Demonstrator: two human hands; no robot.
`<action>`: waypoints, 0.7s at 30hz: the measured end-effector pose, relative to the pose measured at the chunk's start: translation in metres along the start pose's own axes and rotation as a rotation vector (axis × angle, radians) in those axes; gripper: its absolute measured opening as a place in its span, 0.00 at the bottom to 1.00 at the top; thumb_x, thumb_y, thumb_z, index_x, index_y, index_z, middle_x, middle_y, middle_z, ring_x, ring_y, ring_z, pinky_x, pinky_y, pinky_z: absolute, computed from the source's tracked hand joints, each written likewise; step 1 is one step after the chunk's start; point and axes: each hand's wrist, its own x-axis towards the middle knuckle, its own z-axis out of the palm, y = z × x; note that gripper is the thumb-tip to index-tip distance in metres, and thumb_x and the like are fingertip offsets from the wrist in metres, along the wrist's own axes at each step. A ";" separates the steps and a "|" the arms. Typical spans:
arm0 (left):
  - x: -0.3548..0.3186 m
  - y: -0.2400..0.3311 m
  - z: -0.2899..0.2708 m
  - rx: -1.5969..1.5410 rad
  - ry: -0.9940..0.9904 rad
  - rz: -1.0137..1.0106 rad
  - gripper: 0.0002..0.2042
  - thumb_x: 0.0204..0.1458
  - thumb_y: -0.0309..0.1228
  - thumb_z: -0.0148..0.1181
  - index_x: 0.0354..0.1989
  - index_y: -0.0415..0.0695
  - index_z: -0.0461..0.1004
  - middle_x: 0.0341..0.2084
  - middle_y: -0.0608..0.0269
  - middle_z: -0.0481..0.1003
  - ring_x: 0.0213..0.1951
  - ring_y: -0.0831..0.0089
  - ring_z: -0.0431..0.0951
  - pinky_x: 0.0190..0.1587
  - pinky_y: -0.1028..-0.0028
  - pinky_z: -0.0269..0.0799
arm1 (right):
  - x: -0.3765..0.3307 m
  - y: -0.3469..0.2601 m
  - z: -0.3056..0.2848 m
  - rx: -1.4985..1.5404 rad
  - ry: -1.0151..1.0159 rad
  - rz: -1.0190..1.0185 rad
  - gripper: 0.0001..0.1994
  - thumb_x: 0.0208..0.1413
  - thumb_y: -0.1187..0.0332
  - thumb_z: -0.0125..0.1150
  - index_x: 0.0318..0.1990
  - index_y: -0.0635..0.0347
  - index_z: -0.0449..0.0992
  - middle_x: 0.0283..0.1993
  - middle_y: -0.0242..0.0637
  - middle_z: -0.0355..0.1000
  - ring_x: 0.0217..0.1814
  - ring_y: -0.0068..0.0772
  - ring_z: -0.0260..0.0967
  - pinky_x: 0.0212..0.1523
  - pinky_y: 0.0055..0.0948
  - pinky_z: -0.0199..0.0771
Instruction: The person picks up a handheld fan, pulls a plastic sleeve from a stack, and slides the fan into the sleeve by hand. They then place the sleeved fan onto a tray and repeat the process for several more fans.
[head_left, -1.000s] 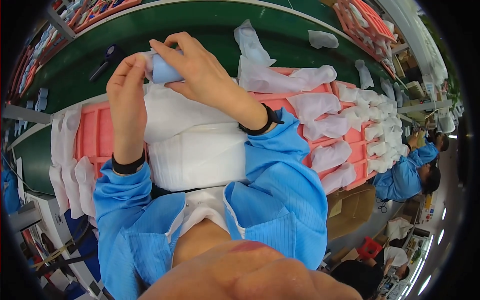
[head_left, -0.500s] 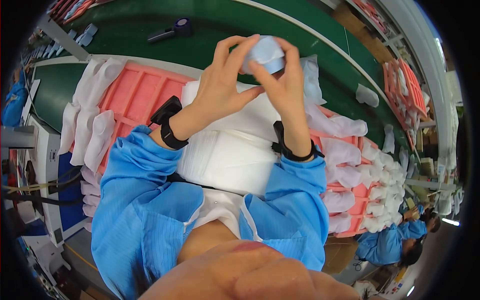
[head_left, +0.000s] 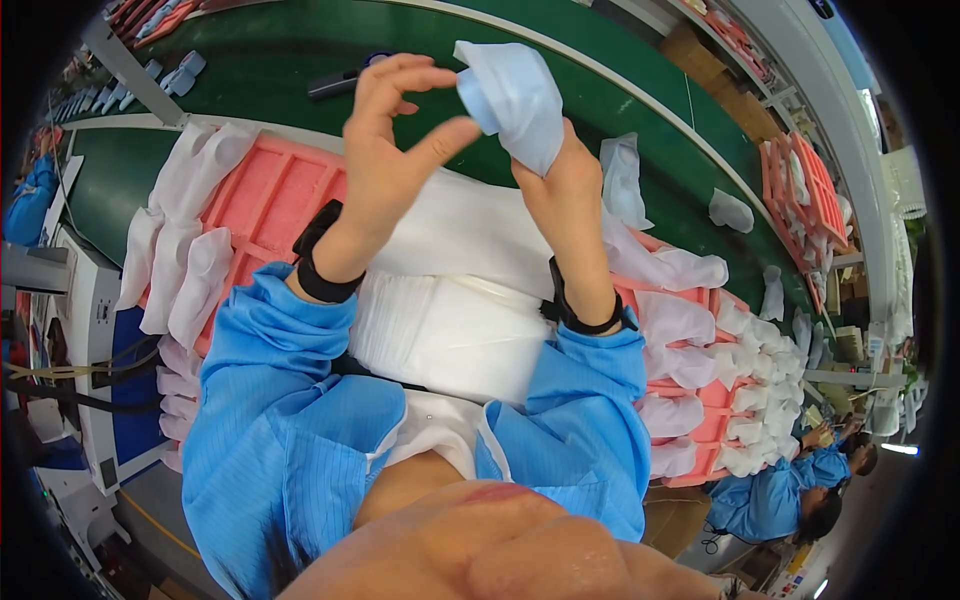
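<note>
My right hand (head_left: 565, 190) grips a light blue rounded device in a thin white foam bag (head_left: 525, 100), held up over the green table. Part of the device's smooth blue body (head_left: 478, 103) shows at the bag's left side; the rest is under the foam. My left hand (head_left: 395, 150) is open just left of it, thumb and fingers apart, its fingertips close to the blue body. Below my hands, close to my chest, lies a stack of white foam bags (head_left: 440, 325).
Pink compartment trays stand left (head_left: 275, 185) and right (head_left: 715, 425), holding foam-wrapped pieces (head_left: 670, 325). On the green table (head_left: 640, 100) lie a dark handled device (head_left: 335, 85), partly behind my left hand, and a loose foam-wrapped piece (head_left: 733, 210). Co-workers (head_left: 765, 500) sit at the right.
Both hands were on the blue device; now my left hand has come off it, moving left with fingers spread. Foam now covers most of the device, which my right hand holds from below.
</note>
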 end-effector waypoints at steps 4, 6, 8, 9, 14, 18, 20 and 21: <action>-0.007 -0.011 0.004 0.229 0.037 0.275 0.13 0.39 0.29 0.70 0.35 0.46 0.77 0.46 0.61 0.67 0.47 0.68 0.68 0.45 0.72 0.65 | -0.008 -0.015 0.006 -0.216 0.038 -0.025 0.15 0.43 0.74 0.63 0.40 0.66 0.72 0.31 0.53 0.71 0.34 0.50 0.72 0.33 0.32 0.70; -0.006 -0.014 0.004 0.284 0.047 0.367 0.11 0.39 0.29 0.70 0.32 0.45 0.78 0.46 0.61 0.68 0.47 0.67 0.68 0.45 0.72 0.65 | -0.005 -0.010 0.011 -0.125 0.043 -0.044 0.13 0.45 0.73 0.62 0.39 0.67 0.71 0.30 0.52 0.72 0.33 0.50 0.72 0.31 0.33 0.70; 0.000 -0.017 0.000 0.358 0.063 0.311 0.09 0.40 0.29 0.70 0.30 0.44 0.78 0.45 0.60 0.68 0.46 0.66 0.68 0.45 0.72 0.65 | -0.003 -0.008 0.009 -0.079 0.050 -0.053 0.12 0.46 0.73 0.61 0.38 0.67 0.71 0.30 0.52 0.72 0.32 0.50 0.72 0.31 0.33 0.70; 0.005 -0.019 -0.003 0.395 0.070 0.284 0.08 0.40 0.29 0.70 0.28 0.44 0.78 0.44 0.60 0.68 0.45 0.66 0.69 0.44 0.72 0.66 | -0.002 -0.006 0.003 0.073 -0.065 0.082 0.12 0.47 0.72 0.61 0.38 0.67 0.70 0.30 0.52 0.72 0.33 0.50 0.72 0.31 0.34 0.70; 0.059 -0.084 -0.028 0.390 -0.099 -0.133 0.08 0.45 0.34 0.65 0.30 0.42 0.78 0.45 0.55 0.70 0.42 0.62 0.73 0.42 0.69 0.69 | 0.009 0.022 -0.010 0.249 -0.282 0.439 0.14 0.49 0.67 0.62 0.39 0.67 0.70 0.32 0.51 0.73 0.34 0.51 0.72 0.33 0.38 0.71; 0.090 -0.176 -0.065 1.154 -0.144 -0.289 0.23 0.41 0.42 0.66 0.47 0.49 0.72 0.48 0.50 0.69 0.50 0.54 0.72 0.49 0.61 0.69 | 0.015 0.080 -0.005 -0.309 -0.156 0.475 0.21 0.48 0.63 0.64 0.47 0.67 0.70 0.38 0.51 0.73 0.41 0.52 0.72 0.42 0.40 0.71; 0.084 -0.213 -0.100 1.383 -0.301 -0.380 0.25 0.41 0.40 0.64 0.50 0.50 0.69 0.51 0.50 0.68 0.51 0.50 0.71 0.50 0.59 0.69 | 0.014 0.084 -0.003 -0.393 -0.122 0.429 0.23 0.47 0.63 0.65 0.48 0.68 0.69 0.41 0.52 0.72 0.44 0.52 0.70 0.45 0.40 0.70; 0.078 -0.215 -0.103 1.434 -0.404 -0.436 0.23 0.41 0.37 0.62 0.49 0.50 0.70 0.49 0.50 0.69 0.50 0.51 0.71 0.49 0.59 0.69 | 0.011 0.084 -0.007 -0.494 -0.095 0.394 0.24 0.46 0.62 0.65 0.49 0.68 0.69 0.44 0.53 0.71 0.47 0.52 0.69 0.47 0.40 0.69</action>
